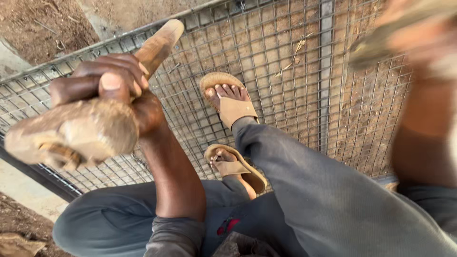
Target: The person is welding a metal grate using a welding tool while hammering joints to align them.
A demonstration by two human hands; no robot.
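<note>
A mallet (85,123) is clenched in the left hand (112,83), raised over the mesh (285,62). The right hand (419,38) is blurred; its grip cannot be told. A controlled downstroke is judged next.

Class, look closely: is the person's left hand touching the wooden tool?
Touching. The head view shows the left hand with its fingers wrapped around the wooden tool.

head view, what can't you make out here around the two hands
- Right hand: blurred and cut by the top and right edges; the brownish thing it holds is unidentifiable.
- Wooden tool in the left hand: near end blurred, its fittings unclear.
- Wire mesh panel: its extent is cut by the frame edges and hidden by the legs.
</note>
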